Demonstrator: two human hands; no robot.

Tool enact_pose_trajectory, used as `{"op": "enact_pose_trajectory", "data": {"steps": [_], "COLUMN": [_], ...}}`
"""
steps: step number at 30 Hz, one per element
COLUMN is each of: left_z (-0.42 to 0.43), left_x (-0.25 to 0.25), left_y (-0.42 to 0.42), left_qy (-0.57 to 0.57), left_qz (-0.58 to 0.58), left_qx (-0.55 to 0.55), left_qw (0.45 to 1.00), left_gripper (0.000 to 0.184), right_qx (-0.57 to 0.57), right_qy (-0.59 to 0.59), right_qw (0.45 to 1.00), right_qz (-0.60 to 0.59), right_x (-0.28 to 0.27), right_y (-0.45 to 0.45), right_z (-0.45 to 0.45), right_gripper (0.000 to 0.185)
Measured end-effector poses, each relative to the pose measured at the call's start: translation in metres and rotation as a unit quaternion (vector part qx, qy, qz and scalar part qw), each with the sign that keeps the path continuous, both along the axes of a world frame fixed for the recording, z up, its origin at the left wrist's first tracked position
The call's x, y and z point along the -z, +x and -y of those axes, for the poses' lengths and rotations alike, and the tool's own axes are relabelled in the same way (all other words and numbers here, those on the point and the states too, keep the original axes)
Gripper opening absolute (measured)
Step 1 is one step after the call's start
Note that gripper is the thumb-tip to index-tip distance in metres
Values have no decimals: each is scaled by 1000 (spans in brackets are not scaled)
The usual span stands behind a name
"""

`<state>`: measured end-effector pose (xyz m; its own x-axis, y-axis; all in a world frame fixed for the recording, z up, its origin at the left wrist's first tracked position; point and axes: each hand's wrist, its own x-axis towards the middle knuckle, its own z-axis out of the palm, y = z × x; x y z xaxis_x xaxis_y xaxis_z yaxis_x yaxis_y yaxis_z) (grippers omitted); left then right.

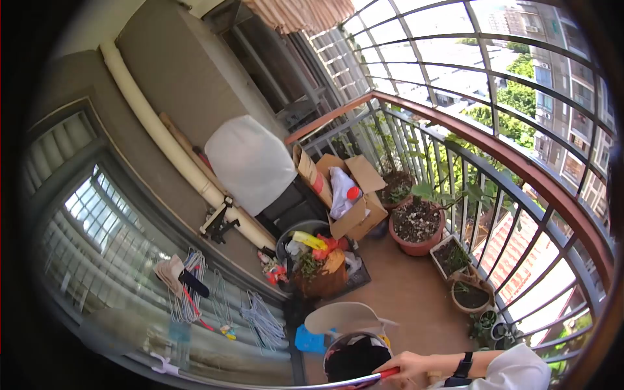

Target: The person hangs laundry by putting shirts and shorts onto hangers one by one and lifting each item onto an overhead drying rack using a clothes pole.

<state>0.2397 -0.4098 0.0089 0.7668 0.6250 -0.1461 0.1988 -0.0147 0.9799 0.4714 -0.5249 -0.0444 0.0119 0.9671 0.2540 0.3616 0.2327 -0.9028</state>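
My right hand (412, 369), with a dark band at the wrist, reaches in from the lower right. Its fingers are closed around the red end of a long thin pole (286, 386) that runs left along the bottom edge. The far part of the pole curves with the lens, and a white hook-like piece (165, 365) shows near it. Just beyond my hand is a round bucket (327, 357) with black cloth-like contents (357, 359). A beige rounded panel (341, 318) rises behind the bucket. My left hand is out of view.
Potted plants (418, 237) line the barred railing (494, 172) on the right. An open cardboard box (356, 218) and a cluttered tub (279, 250) stand ahead. Cords (260, 318) hang by the window on the left. A blue object (310, 339) lies beside the bucket.
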Motion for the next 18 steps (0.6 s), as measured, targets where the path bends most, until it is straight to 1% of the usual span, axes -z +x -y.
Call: {"op": "enact_pose_trajectory", "data": {"steps": [1, 2, 3, 4, 5, 6, 9, 10, 11, 12, 13, 14, 15, 16, 18], "left_z": [6, 11, -3, 10, 18, 24, 35, 36, 35, 33, 32, 31, 27, 22, 11], "left_x": [-3, 4, 45, 22, 11, -4, -10, -12, -17, -23, -24, -23, -21, -19, -10], "left_y": [-2, -4, -22, -15, -12, -7, -15, -20, -27, -33, -40, -49, -59, -68, -85], "left_qy": [-1, 6, -43, -28, -1, -11, 22, 41, 31, 56, 83, 76, 82, 86, 71], "left_qz": [-2, 11, -65, -40, -65, -83, -128, -134, -138, -145, -150, -149, -153, -157, -153], "left_qx": [-7, -44, 3, -5, 1, 13, 33, 41, 25, 22, 24, 20, 2, -15, -16], "left_qw": [1000, 999, 997, 999, 998, 996, 991, 989, 990, 988, 985, 986, 985, 984, 986], "left_gripper": [22, 19, 39, 28, 30, 30, 35, 37, 37, 38, 39, 39, 39, 39, 39], "right_qx": [-9, -25, -36, -50, -70, -83, -153, -135, -110, -122, -132, -134, -142, -139, -133], "right_qy": [-32, -64, -67, -71, -122, -176, -208, -215, -221, -230, -321, -404, -417, -423, -448], "right_qw": [999, 998, 997, 996, 988, 973, 959, 957, 956, 952, 900, 829, 753, 751, 654], "right_qz": [2, 8, -1, -11, -69, -126, -116, -139, -160, -160, -265, -363, -488, -487, -595], "right_x": [2, 2, 3, 4, -1, -4, 17, 25, 31, 34, 34, 34, 34, 37, 47], "right_y": [-3, -3, -1, 0, 0, -3, -14, -22, -30, -38, -45, -52, -62, -74, -101], "right_z": [4, 8, 13, 18, 24, 29, 36, 36, 33, 27, 19, 8, -5, -20, -50], "right_gripper": [38, 41, 42, 43, 42, 41, 43, 41, 39, 39, 35, 31, 24, 24, 22]}}
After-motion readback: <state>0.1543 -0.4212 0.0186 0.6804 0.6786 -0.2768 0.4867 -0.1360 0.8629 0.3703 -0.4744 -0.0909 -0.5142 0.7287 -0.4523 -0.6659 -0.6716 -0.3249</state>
